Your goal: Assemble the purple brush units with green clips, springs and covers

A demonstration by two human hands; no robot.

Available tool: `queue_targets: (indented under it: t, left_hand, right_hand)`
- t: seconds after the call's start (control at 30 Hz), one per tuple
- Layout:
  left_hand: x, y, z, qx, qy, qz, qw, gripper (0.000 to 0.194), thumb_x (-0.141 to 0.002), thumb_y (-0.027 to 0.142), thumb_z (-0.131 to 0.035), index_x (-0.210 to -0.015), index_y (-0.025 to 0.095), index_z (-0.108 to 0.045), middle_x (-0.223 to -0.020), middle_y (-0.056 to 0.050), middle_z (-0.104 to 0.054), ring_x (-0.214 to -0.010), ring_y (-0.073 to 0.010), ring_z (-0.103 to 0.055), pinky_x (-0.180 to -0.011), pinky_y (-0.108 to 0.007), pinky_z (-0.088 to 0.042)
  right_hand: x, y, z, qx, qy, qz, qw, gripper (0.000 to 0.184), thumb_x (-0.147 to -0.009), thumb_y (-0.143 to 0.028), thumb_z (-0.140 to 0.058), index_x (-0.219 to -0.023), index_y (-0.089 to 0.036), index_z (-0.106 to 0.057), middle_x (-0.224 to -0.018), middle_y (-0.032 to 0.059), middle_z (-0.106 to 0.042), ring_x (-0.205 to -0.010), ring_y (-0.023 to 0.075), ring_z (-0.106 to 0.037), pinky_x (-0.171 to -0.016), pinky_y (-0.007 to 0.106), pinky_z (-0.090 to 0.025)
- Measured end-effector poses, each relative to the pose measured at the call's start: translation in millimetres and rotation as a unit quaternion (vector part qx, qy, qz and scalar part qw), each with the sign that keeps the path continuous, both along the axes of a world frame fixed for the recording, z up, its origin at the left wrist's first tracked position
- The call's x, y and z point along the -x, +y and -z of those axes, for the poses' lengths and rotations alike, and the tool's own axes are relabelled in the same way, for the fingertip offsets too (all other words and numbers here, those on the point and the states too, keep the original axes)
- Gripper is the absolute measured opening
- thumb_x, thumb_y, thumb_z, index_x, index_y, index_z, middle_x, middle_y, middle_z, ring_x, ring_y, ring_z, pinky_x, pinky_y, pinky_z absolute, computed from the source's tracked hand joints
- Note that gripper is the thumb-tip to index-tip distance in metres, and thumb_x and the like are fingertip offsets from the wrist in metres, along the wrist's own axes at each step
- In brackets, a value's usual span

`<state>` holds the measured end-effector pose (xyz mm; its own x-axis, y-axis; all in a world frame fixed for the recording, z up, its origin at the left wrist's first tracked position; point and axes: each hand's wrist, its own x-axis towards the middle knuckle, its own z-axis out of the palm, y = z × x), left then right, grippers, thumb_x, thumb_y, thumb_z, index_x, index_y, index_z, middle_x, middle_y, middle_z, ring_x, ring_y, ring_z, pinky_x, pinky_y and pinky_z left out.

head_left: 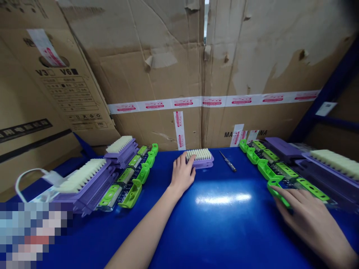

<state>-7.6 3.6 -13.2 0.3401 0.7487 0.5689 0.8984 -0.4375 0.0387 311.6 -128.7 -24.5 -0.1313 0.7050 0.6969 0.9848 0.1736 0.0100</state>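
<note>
My left hand is closed over the left end of a purple brush-like block with cream bristles, which lies bristles up near the back of the blue table. At the right, my right hand has its fingers around the nearest green plastic bracket, whose near end is partly covered by the hand. Other green brackets continue behind it in a row. Beside them runs a line of green-topped clear parts. A small screwdriver lies to the right of the purple block.
On the left stand purple bristled blocks, green-topped parts and a row of green brackets. A white cable loops at far left. More purple pieces sit far right. Cardboard walls the back; a blue post rises right.
</note>
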Motion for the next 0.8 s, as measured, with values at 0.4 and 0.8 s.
queue_targets:
  t: [0.4,0.8]
  left_hand:
    - [-1,0,1.4,-0.020,-0.006,-0.009,1.000,0.044,-0.083,0.024,-0.050,-0.127,0.023,-0.047,-0.129,-0.015,-0.044,-0.113,-0.0295,-0.045,-0.091,-0.045,-0.040]
    - [-4,-5,-2.5,-0.048,0.020,-0.027,0.998,0.042,-0.083,0.026,-0.051,-0.125,0.021,-0.049,-0.124,-0.016,-0.048,-0.113,-0.0310,-0.045,-0.094,-0.049,-0.038]
  right_hand:
    - [17,-17,6.5,0.021,-0.048,-0.043,0.998,0.030,-0.089,-0.034,-0.041,-0.108,-0.022,-0.062,-0.096,0.0078,-0.067,-0.085,0.0253,-0.058,-0.066,0.037,-0.043]
    - [42,-11,8.2,0.029,-0.038,0.018,0.999,0.047,-0.089,-0.046,-0.038,-0.126,-0.022,-0.052,-0.118,0.0148,-0.058,-0.100,0.0321,-0.057,-0.071,0.042,-0.046]
